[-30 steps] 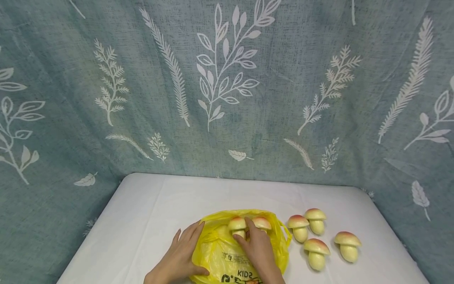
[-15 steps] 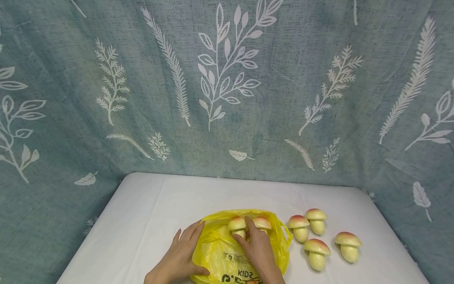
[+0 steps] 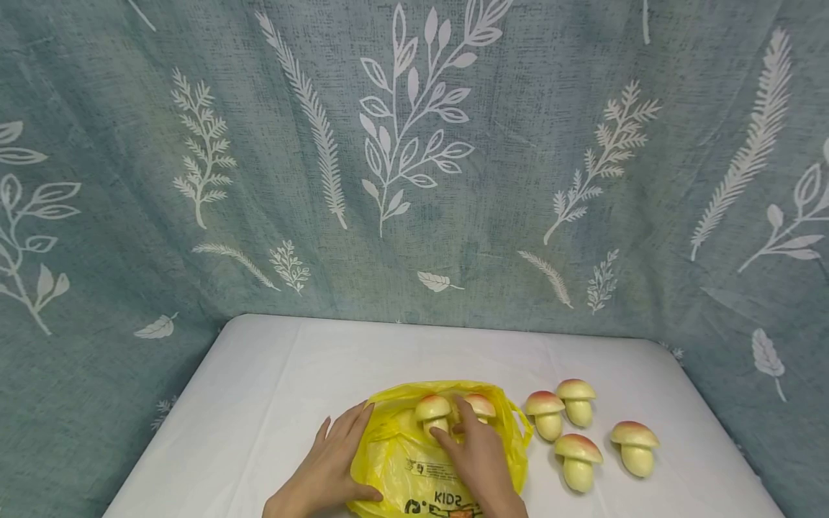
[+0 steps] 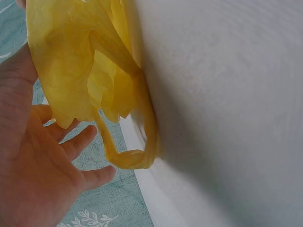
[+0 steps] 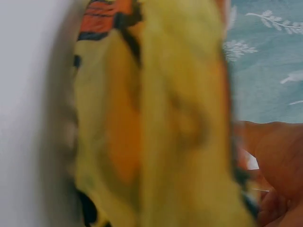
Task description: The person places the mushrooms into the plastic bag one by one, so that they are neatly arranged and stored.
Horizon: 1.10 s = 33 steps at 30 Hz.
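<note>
A yellow plastic bag (image 3: 388,460) with printed lettering lies on the white table, its mouth spread wide. Inside it two toy mushrooms with red-and-cream caps show: a left mushroom (image 3: 432,409) and a right mushroom (image 3: 481,405), partly covered by my fingers. My right hand (image 3: 479,450) is in the bag's mouth between them, thumb by the left one's stem and index finger raised apart from its cap. With fingers spread and fairly straight, my left hand (image 3: 330,460) rests along the bag's left side. In the left wrist view, a bag handle (image 4: 130,158) hangs beyond its fingers.
Several more toy mushrooms stand or lean on the table right of the bag, the outermost mushroom (image 3: 636,447) farthest right. A green leaf-patterned curtain (image 3: 414,273) surrounds the white table (image 3: 278,381). The right wrist view is blurred, mostly bag.
My right hand's fingers have moved slightly right, away from the left mushroom's cap, which stays in the bag. My left hand keeps its place.
</note>
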Available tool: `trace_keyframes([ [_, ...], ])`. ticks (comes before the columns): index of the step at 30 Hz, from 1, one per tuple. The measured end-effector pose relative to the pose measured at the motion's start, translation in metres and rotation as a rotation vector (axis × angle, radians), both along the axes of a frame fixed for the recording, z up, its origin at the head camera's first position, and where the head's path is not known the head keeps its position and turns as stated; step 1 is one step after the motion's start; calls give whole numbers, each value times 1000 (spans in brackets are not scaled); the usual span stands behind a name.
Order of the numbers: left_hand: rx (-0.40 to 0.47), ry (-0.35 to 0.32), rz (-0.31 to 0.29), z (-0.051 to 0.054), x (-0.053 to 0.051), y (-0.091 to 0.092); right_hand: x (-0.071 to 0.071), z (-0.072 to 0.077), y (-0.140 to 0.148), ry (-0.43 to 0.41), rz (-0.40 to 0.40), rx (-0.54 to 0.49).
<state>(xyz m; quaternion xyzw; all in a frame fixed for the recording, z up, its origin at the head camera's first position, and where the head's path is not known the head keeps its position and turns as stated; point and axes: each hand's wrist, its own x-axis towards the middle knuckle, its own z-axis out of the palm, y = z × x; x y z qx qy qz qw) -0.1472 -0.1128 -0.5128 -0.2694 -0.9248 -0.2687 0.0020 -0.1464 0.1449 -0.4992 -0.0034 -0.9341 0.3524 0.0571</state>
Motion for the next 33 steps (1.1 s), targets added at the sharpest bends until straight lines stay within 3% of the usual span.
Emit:
trace_keyframes([
  [7,2,-15,1,1,0,0,18,23,14,23,-40,-24],
  [16,6,-5,-1,1,1,-2,39,41,45,67,-185,-15],
  [21,6,-11,-3,1,0,-2,51,36,70,131,-257,42],
  [27,10,-10,-11,0,0,-3,61,21,99,239,-415,82],
  [33,19,-16,-10,1,-1,-2,68,10,132,202,-486,150],
])
